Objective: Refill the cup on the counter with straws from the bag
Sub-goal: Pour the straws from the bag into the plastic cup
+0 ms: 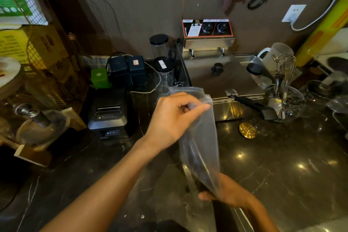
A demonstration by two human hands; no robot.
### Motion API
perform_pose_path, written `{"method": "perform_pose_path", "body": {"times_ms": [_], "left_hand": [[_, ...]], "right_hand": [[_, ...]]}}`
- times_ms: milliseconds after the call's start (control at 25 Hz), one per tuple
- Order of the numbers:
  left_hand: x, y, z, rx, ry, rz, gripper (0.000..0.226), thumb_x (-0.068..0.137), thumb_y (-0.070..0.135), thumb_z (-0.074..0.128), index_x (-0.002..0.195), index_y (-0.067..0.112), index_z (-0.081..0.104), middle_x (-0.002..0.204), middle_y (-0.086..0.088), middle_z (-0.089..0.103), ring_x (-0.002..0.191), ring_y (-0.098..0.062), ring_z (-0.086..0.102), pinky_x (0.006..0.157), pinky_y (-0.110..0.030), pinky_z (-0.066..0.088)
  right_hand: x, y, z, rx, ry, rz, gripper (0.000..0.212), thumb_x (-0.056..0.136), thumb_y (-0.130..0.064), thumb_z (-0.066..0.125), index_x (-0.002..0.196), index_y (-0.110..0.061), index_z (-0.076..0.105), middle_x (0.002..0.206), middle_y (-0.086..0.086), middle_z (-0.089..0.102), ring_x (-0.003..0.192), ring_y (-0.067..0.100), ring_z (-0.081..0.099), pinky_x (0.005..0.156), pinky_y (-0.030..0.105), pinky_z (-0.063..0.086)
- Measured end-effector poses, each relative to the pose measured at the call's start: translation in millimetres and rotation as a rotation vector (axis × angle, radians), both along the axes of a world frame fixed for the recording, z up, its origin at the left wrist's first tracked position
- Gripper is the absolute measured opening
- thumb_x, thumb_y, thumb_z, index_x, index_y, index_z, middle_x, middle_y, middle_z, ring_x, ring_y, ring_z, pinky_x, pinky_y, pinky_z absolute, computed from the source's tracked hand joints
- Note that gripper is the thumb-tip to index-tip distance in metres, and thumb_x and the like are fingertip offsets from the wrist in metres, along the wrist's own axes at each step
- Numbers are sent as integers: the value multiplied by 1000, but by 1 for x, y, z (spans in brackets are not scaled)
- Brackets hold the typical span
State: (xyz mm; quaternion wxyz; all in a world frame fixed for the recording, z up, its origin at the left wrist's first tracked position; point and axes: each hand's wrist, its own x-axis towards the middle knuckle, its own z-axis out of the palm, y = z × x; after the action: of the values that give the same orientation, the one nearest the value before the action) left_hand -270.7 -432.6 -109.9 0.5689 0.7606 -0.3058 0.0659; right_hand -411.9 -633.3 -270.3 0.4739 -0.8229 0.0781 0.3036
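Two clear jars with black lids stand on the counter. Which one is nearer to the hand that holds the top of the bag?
The front clear jar with a white label on its black lid; the other jar stands behind it, by the wall.

We see a dark marbled counter [282, 156], glossy with light spots, and take the steel fryer [222, 81] standing at its back as our landmark. Left of the fryer stand a black receipt printer [110, 111], a green box [100, 78] and two black-lidded clear jars [163, 73]. Right of it sits a glass bowl [290, 103] holding a whisk, and just in front lies a small brass disc [247, 130].
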Motion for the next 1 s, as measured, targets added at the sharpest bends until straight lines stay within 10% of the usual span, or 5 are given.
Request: {"method": "perform_pose_path", "body": {"times_ms": [200, 520, 1000], "left_hand": [[20, 3, 30, -25, 14, 28, 14, 95, 23, 75, 85, 12, 78, 78, 1, 73, 76, -12, 70, 70, -29, 60], [61, 34, 38, -145, 170, 174, 27, 101, 21, 66, 89, -3, 72, 83, -17, 70, 72, -11, 67, 67, -24, 60], [70, 69, -12, -264, 408, 234, 17, 104, 19, 59, 103, 10, 73, 91, -5, 77, 80, -15, 73, 77, -27, 63]], "right_hand": [[14, 11, 10, 111, -214, -438, 39, 84, -66, 68, 97, -29, 72, 81, -9, 78, 68, -9, 71, 58, 6, 52], [50, -13, 64, 79, -670, -549, 23, 103, -30, 57, 96, -14, 72, 84, 9, 72, 69, 18, 71, 59, 29, 59], [104, -33, 112, -76, -881, -554, 22, 106, -31, 58, 86, -36, 66, 78, -13, 68, 59, 3, 63, 55, 14, 51]]}}
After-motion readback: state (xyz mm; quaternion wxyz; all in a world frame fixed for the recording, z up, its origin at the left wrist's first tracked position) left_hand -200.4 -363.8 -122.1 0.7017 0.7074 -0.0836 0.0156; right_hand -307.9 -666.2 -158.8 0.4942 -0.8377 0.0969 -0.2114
